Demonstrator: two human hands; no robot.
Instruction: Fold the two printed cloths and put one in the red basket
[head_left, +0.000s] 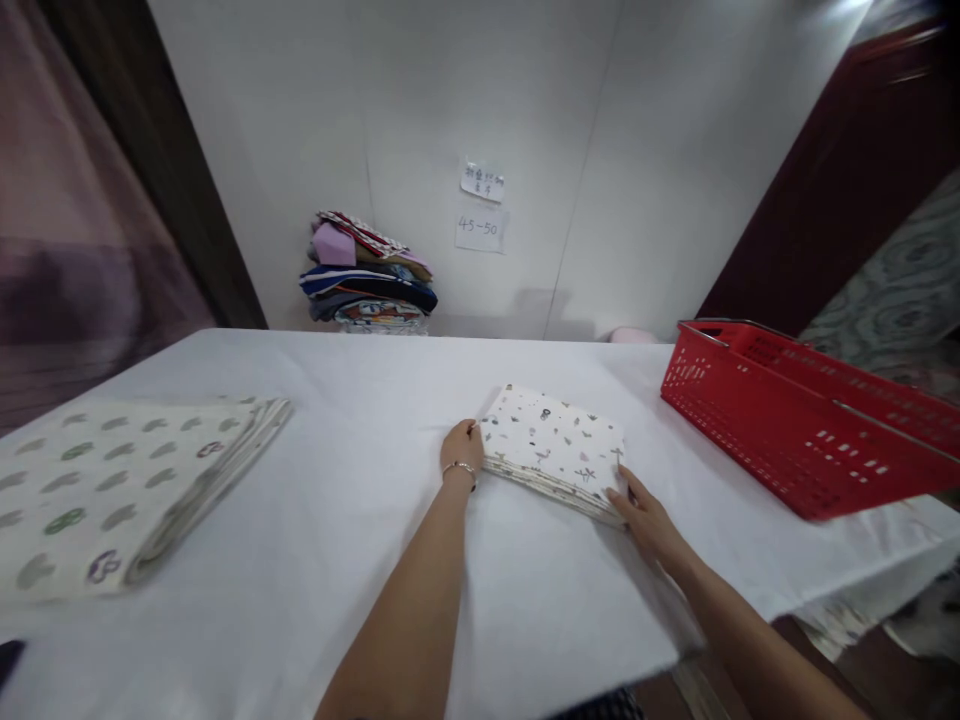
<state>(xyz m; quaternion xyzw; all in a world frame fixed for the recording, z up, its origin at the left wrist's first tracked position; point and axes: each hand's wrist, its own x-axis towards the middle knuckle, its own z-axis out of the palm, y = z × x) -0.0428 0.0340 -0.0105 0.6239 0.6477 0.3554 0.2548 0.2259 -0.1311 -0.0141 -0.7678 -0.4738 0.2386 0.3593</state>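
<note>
A folded white cloth with small printed motifs (pixel 551 440) lies on the white-covered table in front of me, its layers stacked along the near edge. At its left side my left hand (pixel 463 448), with a bracelet on the wrist, is closed on the cloth's edge. My right hand (pixel 646 515) grips the near right corner, thumb on top and the other fingers partly hidden. Off to the left rests a larger folded cream cloth with grey, green and purple prints (pixel 112 480), touched by neither hand.
A red perforated plastic basket (pixel 817 420) stands on the right side of the table (pixel 360 430). Beyond the far edge, a pile of folded fabrics (pixel 371 275) sits against the wall. Two paper notes (pixel 481 230) are stuck to the wall. A dark object (pixel 10 658) shows at lower left.
</note>
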